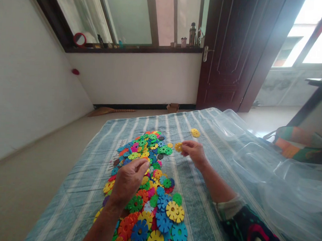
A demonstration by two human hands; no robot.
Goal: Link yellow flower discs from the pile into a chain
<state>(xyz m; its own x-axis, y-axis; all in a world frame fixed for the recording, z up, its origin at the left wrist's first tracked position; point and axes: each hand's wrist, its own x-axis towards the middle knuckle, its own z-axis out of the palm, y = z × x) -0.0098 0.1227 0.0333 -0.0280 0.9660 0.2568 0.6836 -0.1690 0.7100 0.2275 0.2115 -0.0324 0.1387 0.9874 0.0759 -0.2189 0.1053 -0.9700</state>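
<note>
A long heap of colourful plastic snowflake discs (163, 221) covers the middle of the striped cloth. Over its left part is my left hand (131, 176), fingers pinched together; an orange disc shows just beyond the fingertips, and I cannot make out whether it is gripped. To the right of the heap, my right hand (194, 152) pinches a yellow snowflake disc (178, 147) between thumb and fingers, above the cloth. Apart from the heap, another yellow disc (195, 132) lies on the cloth beyond my right hand.
The blue striped cloth (82, 188) covers the surface under the discs. Clear plastic boxes (252, 161) stand along its right side. Farther off are a brown door (223, 66), a window ledge (137, 50) with small items, and a broom (104, 111) on the floor.
</note>
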